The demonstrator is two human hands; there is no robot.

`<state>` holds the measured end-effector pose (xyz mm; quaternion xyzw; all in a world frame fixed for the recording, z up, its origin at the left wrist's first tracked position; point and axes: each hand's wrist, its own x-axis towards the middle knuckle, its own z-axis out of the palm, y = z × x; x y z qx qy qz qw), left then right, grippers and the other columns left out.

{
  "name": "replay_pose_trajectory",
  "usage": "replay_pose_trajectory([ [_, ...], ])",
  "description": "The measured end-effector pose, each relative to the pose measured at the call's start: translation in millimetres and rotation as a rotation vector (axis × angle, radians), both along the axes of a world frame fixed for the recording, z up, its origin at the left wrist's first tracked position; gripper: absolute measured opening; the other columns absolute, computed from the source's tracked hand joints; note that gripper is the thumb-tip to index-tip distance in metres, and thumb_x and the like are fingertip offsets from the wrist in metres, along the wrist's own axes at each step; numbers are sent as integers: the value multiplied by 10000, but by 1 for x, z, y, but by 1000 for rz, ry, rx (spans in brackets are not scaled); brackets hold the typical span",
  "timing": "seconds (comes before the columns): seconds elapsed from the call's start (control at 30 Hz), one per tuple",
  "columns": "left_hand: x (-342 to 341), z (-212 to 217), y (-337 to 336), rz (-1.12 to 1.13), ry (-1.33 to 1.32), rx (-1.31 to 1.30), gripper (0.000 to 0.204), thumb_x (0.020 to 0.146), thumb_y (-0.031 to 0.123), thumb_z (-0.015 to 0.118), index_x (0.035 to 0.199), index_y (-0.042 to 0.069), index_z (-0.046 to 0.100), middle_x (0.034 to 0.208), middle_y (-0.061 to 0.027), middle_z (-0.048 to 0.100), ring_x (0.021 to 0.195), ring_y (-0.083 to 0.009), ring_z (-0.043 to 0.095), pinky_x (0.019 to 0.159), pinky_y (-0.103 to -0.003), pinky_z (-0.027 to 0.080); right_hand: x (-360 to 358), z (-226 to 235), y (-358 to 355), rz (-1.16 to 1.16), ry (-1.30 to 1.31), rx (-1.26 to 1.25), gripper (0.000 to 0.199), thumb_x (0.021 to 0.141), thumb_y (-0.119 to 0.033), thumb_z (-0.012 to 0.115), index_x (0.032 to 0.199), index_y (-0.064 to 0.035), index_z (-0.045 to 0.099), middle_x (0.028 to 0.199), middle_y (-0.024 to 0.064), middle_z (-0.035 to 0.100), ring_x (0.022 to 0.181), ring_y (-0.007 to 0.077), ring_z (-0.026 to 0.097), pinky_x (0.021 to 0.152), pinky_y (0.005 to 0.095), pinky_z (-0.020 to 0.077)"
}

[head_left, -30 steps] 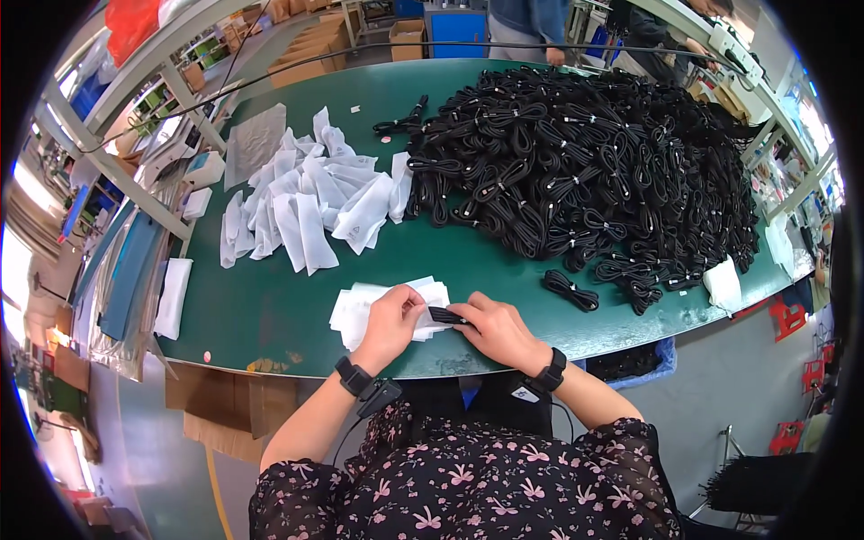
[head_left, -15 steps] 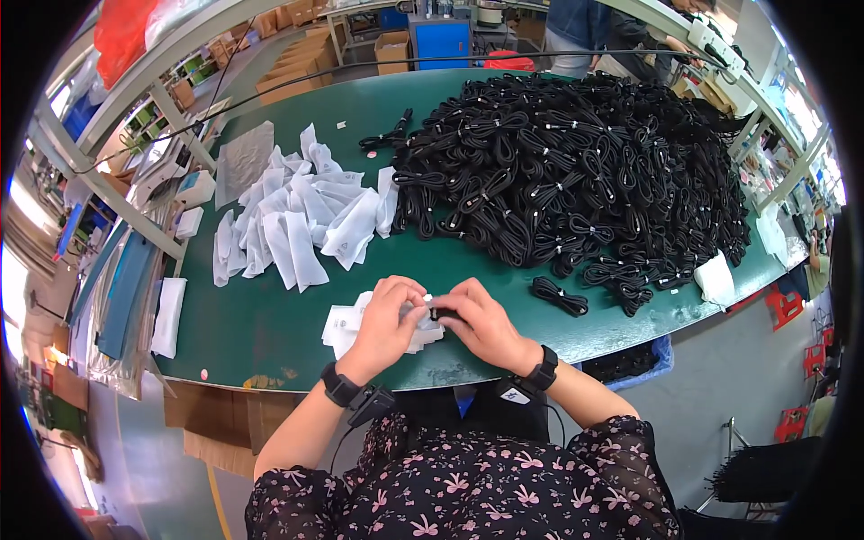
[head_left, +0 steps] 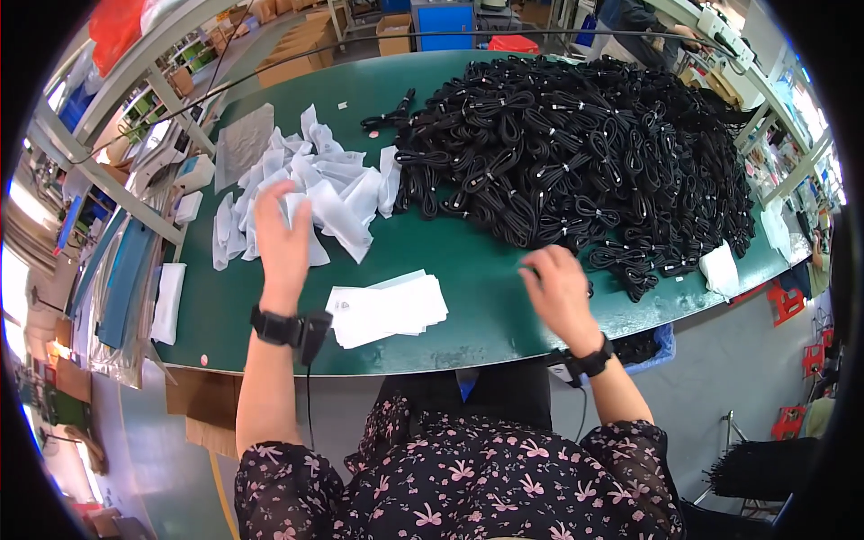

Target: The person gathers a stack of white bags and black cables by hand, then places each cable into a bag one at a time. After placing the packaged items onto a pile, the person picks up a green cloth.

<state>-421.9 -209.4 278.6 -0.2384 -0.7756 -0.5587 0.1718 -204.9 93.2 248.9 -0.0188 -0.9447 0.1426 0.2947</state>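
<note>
My left hand (head_left: 283,236) is over the near part of a heap of filled white pouches (head_left: 335,214). Its thumb and fingers are apart, with nothing seen between them. Farther right, my right hand (head_left: 562,290) hovers at the near edge of a big mound of coiled black cables (head_left: 540,153). Its fingers are slightly curled and apart, and I see nothing in them. One loose cable bundle is mostly hidden behind that hand. Between my hands, near the table's front edge, lies a fanned stack of flat white pouches (head_left: 387,310).
The green table (head_left: 225,315) has a curved front edge. A clear plastic sheet (head_left: 245,148) lies at its left. A metal frame (head_left: 117,193) rises on the left, and a thin black cord (head_left: 360,39) crosses the back. A blue-lined bin (head_left: 664,346) stands below the right edge.
My hands have parted from above the pouch stack. The left went out to the filled pouches, the right to the cables. The small dark item between my fingers is gone from them.
</note>
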Motion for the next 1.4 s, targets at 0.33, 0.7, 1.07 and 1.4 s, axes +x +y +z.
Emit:
replay_pose_trajectory([
  [0.33,86,-92,26,-582,81,-575,112,824,46,658,932,28,636,874,-140,583,807,-334,607,726,-402,505,46,-51,38,-176,-203,49,336,794,-75,713,1099,-20,583,876,163,590,817,341,588,699,417,482],
  [0.7,97,-96,36,-429,-111,-479,74,810,29,640,852,8,583,848,-164,591,798,-355,603,713,-427,494,5,-50,-44,215,-341,-865,262,914,-112,652,1124,18,566,818,43,627,671,72,555,603,247,469],
  [1.07,95,-95,35,-430,-58,-491,66,811,24,662,854,6,615,819,-141,602,750,-322,617,658,-391,492,-14,-42,-67,241,-219,-702,310,876,-106,688,1139,11,574,914,137,660,817,220,646,745,325,509],
  [1.4,95,-92,35,-428,-218,-386,54,816,10,658,848,-14,621,796,-136,635,681,-266,616,618,-347,480,-6,-41,-74,329,-195,-411,311,844,-81,685,1129,-36,570,899,146,591,786,360,608,663,435,496],
])
